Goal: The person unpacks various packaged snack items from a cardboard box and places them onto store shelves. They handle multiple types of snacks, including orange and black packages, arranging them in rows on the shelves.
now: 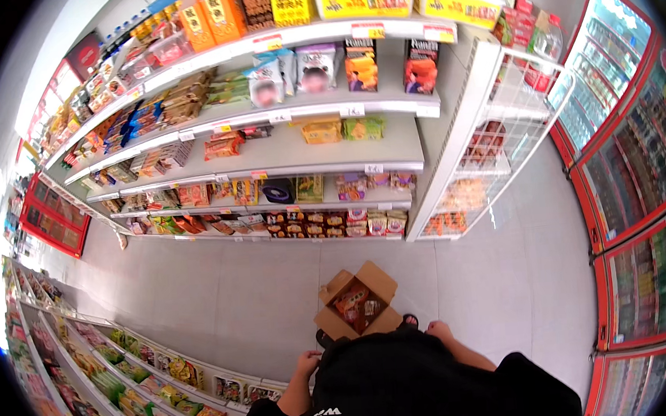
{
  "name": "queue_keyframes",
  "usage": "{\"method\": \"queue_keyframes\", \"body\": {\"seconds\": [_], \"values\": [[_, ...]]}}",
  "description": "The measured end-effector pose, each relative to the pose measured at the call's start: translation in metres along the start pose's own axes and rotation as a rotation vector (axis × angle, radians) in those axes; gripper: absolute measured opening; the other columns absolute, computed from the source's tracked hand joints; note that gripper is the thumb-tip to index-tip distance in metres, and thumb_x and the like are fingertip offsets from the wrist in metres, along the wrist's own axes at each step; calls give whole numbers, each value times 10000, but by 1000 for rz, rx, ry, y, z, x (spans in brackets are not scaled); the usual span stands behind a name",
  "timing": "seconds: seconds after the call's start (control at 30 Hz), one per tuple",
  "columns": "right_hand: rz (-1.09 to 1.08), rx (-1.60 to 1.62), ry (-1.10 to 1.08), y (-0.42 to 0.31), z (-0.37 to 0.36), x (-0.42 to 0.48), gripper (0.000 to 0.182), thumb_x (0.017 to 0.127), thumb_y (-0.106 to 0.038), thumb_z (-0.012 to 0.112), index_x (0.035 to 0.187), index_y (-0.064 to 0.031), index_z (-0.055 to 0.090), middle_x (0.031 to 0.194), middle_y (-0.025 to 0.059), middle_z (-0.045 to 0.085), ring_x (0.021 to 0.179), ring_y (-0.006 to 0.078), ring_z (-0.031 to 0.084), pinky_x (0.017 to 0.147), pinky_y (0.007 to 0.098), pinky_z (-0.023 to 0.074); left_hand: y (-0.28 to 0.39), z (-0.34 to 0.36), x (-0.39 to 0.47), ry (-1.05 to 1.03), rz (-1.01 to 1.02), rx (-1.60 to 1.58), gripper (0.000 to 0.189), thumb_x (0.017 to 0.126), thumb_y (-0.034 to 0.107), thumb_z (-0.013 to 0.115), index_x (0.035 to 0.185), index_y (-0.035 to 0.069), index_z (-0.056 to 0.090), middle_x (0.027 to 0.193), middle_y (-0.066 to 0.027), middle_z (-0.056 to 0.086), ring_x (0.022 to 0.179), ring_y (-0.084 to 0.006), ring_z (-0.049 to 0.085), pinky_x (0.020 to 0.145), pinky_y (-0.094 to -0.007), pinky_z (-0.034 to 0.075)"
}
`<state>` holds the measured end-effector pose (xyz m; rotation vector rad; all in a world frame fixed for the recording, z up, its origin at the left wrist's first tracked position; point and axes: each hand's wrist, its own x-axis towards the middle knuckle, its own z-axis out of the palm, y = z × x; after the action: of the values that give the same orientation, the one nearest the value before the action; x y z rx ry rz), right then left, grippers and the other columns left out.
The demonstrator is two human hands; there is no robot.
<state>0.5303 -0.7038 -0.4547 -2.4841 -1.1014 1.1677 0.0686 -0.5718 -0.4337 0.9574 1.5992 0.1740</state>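
My left hand (pixel 308 362) hangs low beside the hem of my black shirt (pixel 393 379), its fingers curled and nothing visible in them. On the other side my right hand (pixel 440 331) is also curled, with no object showing. Between my feet, on the floor, stands a cardboard box (pixel 381 279) with its flaps spread outward. Inside it lie red and brown snack packets (pixel 352 304). Neither hand touches the box.
Ahead stands a shelf rack (pixel 283 171) of packaged snacks, with gaps on its middle shelf. A white wire rack (pixel 499 154) joins its right end. Red-framed drink coolers (pixel 616 227) line the right. Another snack rack (pixel 146 375) is at lower left. Grey tiled floor (pixel 228 286) lies between.
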Motion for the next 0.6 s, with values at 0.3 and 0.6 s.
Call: {"method": "queue_keyframes", "body": {"seconds": [0.3,0.6], "values": [[-138,-7,-136,43,9,19,245,789,-262,546,824,-84,710,810,165,682,781,332,661,699,435,505,2,15,17,31,113,75,295,691,76,557,942,47,711,757,-90,657,688,-189,617,671,-321,506],[-90,-40,-123,0,-12,27,377,671,-438,706,747,-70,684,737,147,676,728,319,660,706,403,519,-25,27,24,-10,30,-22,278,698,74,585,940,85,721,802,-82,669,746,-183,623,695,-327,501]]}}
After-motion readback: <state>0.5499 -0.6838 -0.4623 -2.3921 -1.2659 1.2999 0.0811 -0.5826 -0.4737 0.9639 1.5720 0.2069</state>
